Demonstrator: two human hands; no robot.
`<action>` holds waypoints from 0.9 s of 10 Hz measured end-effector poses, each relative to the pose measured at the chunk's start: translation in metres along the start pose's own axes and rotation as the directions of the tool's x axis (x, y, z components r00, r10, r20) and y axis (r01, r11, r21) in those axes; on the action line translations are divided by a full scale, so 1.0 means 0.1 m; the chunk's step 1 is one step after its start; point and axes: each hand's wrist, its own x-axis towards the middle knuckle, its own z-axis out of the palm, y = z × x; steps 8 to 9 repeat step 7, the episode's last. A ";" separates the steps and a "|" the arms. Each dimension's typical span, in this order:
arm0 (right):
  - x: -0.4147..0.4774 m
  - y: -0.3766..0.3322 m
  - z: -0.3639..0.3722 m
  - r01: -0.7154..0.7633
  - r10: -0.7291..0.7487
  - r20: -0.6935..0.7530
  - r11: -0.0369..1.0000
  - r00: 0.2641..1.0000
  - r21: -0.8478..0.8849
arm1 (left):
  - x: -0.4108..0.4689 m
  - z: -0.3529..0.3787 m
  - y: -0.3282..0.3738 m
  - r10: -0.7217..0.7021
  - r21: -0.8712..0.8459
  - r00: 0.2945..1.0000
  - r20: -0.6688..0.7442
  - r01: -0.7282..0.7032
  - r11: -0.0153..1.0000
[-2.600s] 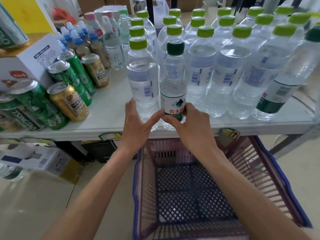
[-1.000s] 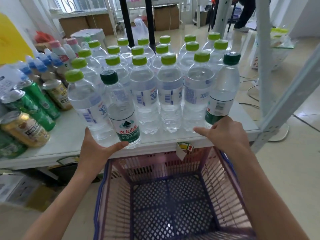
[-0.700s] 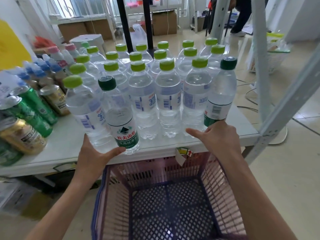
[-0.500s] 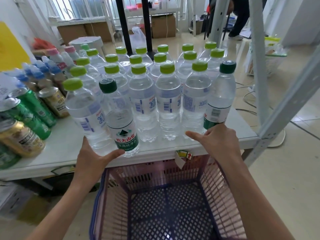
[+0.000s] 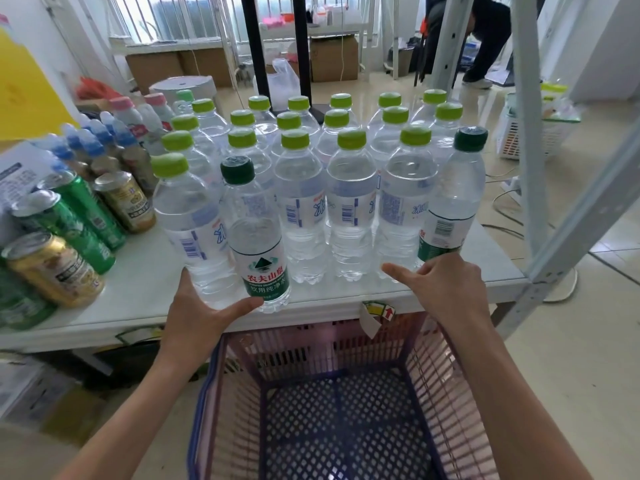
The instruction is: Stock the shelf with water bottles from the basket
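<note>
Rows of clear water bottles with lime caps (image 5: 351, 199) stand on the white shelf (image 5: 145, 306). A dark-green-capped bottle (image 5: 258, 237) stands at the front left of the group, and a second one (image 5: 453, 199) at the front right. My left hand (image 5: 197, 318) cups the bases of the front-left lime-capped bottle (image 5: 188, 220) and the left dark-capped bottle, thumb under its label. My right hand (image 5: 446, 285) rests against the base of the right dark-capped bottle, thumb pointing left. Below the shelf edge, the pink mesh basket (image 5: 453, 393) has nothing in it.
Green and gold drink cans (image 5: 74, 233) lie and stand on the shelf's left part, with blue-capped and pink-capped bottles (image 5: 104, 140) behind them. A grey metal shelf post (image 5: 530, 126) rises at the right. A person (image 5: 491, 36) stands far back on the floor.
My right hand left the left dark-capped bottle and moved to the right end of the front row. In the last second both hands have barely moved.
</note>
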 end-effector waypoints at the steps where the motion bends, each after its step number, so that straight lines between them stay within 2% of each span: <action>1: -0.02 -0.02 -0.01 -0.005 0.005 0.000 1.000 1.000 0.018 | 0.01 0.01 -0.01 0.011 0.010 1.000 -0.007 -0.011 1.000; 4: -0.03 -0.07 0.01 -0.055 0.055 0.035 0.998 0.998 0.015 | -0.01 -0.01 -0.01 0.007 0.019 1.000 -0.022 -0.007 1.000; 6: -0.15 -0.12 0.05 -0.142 0.144 -0.001 0.979 0.990 0.147 | -0.08 -0.04 0.06 -0.107 0.061 0.994 -0.039 0.109 0.992; 7: -0.22 -0.18 0.17 -0.165 0.168 -0.013 0.977 0.986 0.135 | -0.08 -0.12 0.13 -0.216 0.094 0.976 -0.011 0.216 0.972; 9: -0.22 -0.18 0.17 -0.165 0.168 -0.013 0.977 0.986 0.135 | -0.08 -0.12 0.13 -0.216 0.094 0.976 -0.011 0.216 0.972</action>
